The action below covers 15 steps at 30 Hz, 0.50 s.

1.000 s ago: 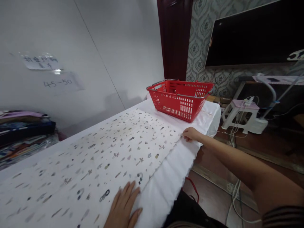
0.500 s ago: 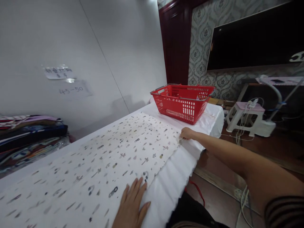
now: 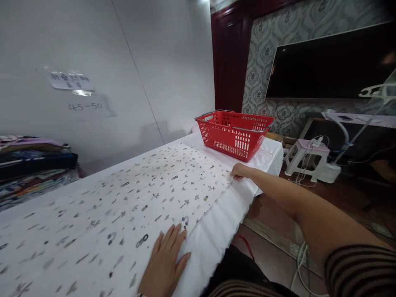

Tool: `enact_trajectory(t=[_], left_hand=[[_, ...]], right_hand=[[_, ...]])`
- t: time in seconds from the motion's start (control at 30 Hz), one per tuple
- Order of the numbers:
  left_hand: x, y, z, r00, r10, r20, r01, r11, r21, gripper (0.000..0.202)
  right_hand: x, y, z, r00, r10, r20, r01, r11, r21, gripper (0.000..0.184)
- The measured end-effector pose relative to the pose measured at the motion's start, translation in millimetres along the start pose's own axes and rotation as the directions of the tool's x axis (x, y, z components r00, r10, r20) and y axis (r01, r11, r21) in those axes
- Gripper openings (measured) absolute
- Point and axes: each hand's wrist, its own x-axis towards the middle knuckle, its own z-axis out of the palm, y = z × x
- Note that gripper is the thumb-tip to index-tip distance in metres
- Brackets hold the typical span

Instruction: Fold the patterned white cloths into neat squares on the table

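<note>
A white cloth (image 3: 148, 194) printed with small palms, leaves and pineapples lies spread along the table. My left hand (image 3: 165, 262) rests flat on it near its close edge, fingers stretched out. Farther off, my right hand (image 3: 239, 170) is closed in a pinch on the cloth's far right corner, with the arm reaching in from the right. The pinched bit of fabric is mostly hidden by the fingers. Under the printed cloth, the table's white cover (image 3: 213, 231) shows as a wrinkled strip along the near side.
Beyond my right hand stands a red plastic basket (image 3: 232, 134) with metal handles. Folded textiles (image 3: 35, 165) are piled at the left by a white wall. A white stool (image 3: 307, 159) with cables and a power strip stands on the floor at the right.
The view has turned slightly, so the scene sits a little further left. My hands keep the same places on the cloth, the left flat and the right pinching the corner.
</note>
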Motion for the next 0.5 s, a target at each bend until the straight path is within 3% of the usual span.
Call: enact_trajectory(t=[0.27,0.5], left_hand=[[-3.8,-10.5,15.3,0.985,0.091,-0.144,-0.08,0.993,0.082,0.056],[-5.7,-16.2,21.7,0.995,0.08,-0.057,-0.078,0.996,0.03,0.055]], right_hand=[[1.9,-2.3,0.3,0.999,0.049,-0.014,-0.05,0.994,-0.099,0.027],[9.1,-9.6,9.8,0.997,0.011,-0.08,-0.026,0.98,-0.198,0.016]])
